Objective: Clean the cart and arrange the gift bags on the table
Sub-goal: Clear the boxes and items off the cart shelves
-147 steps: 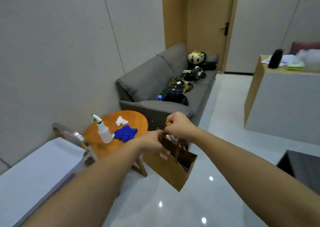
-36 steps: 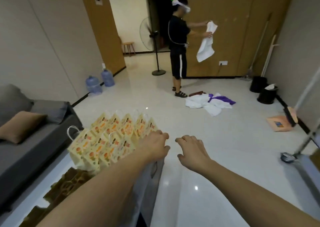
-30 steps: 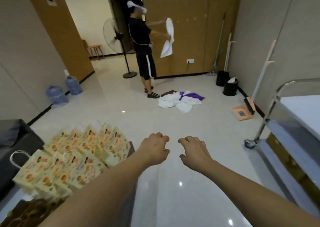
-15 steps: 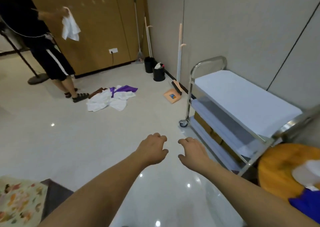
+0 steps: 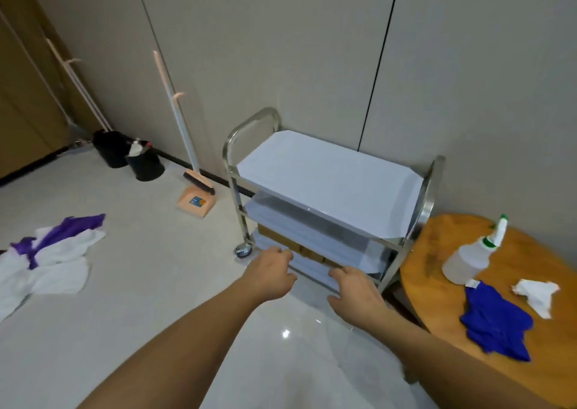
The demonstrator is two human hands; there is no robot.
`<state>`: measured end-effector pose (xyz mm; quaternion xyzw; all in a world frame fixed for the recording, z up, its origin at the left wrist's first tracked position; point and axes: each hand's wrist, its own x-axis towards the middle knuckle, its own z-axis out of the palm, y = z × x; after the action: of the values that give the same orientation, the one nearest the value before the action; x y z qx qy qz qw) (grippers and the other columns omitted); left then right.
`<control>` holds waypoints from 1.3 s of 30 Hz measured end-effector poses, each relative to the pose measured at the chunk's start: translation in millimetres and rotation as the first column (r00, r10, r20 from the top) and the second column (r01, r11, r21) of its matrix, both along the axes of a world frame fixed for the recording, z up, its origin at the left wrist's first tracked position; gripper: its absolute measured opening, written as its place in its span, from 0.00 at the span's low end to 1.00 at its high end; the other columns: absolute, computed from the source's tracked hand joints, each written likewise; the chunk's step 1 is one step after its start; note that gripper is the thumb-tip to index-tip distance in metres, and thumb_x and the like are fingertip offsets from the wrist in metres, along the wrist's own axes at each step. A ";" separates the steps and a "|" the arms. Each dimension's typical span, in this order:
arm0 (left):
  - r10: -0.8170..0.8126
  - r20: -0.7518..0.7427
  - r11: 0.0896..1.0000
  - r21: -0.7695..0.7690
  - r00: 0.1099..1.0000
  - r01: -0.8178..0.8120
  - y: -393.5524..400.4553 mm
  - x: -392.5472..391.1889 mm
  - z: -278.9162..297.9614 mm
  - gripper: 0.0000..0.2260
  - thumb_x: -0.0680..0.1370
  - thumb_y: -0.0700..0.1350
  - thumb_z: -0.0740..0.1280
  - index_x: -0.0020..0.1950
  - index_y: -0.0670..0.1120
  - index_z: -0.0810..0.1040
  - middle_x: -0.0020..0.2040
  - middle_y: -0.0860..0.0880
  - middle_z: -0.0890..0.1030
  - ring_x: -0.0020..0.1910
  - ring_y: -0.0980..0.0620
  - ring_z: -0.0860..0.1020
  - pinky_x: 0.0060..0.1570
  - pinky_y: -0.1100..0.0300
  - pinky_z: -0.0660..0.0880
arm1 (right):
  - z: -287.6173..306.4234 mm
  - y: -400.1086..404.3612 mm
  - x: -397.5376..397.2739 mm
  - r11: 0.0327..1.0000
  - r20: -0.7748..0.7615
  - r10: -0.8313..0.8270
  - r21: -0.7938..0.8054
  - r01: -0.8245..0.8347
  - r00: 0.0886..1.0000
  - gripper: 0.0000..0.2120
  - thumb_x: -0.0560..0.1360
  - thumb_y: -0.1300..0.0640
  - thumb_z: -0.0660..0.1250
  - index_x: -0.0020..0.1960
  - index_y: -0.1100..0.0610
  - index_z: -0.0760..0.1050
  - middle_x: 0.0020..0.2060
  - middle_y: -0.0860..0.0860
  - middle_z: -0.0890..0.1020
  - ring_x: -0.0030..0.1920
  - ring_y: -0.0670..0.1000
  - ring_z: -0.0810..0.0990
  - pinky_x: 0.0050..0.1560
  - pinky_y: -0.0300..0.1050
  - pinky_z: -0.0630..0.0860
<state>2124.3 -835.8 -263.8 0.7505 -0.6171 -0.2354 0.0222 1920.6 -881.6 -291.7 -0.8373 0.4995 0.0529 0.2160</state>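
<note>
- While both arms reach forward, the left hand (image 5: 271, 277) and right hand (image 5: 356, 290) hover palm-down in front of the cart (image 5: 327, 187), fingers loosely curled, holding nothing.
- Cart stands against the far wall, steel frame, three shelves; top shelf bare white.
- Brown bags (image 5: 307, 251) sit on the lowest shelf, mostly hidden behind the middle one.
- Round wooden table (image 5: 437, 290) at right, just beside the cart; carries a spray bottle (image 5: 468, 260), a blue cloth (image 5: 496, 324) and a crumpled white tissue (image 5: 537, 294).
- Left floor: white and purple laundry pile (image 5: 46, 252).
- Far left by the wall: broom with dustpan (image 5: 195, 198), two black bins (image 5: 131, 159).
</note>
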 end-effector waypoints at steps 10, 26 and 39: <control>-0.054 -0.150 0.995 0.074 0.987 0.066 -110.9 -10.6 -76.6 0.23 0.81 0.52 0.66 0.75 0.46 0.69 0.71 0.45 0.72 0.69 0.44 0.71 0.68 0.54 0.68 | -72.8 -66.1 1.9 0.966 -0.020 -0.220 0.138 0.220 0.975 0.26 0.79 0.48 0.65 0.75 0.53 0.67 0.68 0.53 0.74 0.67 0.56 0.72 0.64 0.48 0.73; -0.107 -0.149 0.994 0.007 0.983 0.109 -236.8 -19.9 -436.6 0.23 0.81 0.49 0.66 0.75 0.45 0.71 0.73 0.46 0.72 0.72 0.45 0.68 0.69 0.55 0.66 | -426.8 -178.5 10.3 0.865 0.065 -0.483 0.186 0.465 0.873 0.24 0.78 0.50 0.68 0.72 0.54 0.72 0.66 0.55 0.77 0.67 0.58 0.74 0.65 0.48 0.72; -0.256 0.039 0.915 -0.313 0.966 0.255 -331.0 -64.6 -632.8 0.16 0.81 0.52 0.65 0.66 0.47 0.77 0.64 0.42 0.76 0.65 0.40 0.69 0.62 0.54 0.68 | -627.0 -290.2 3.7 0.853 0.142 -0.474 -0.171 0.493 0.869 0.13 0.79 0.48 0.64 0.61 0.50 0.78 0.59 0.55 0.80 0.60 0.59 0.77 0.57 0.51 0.77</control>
<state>2059.6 -1166.8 -896.6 0.6497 -0.7395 -0.1358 0.1120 1924.3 -1171.8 -918.8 -0.7039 0.6858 -0.0938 0.1595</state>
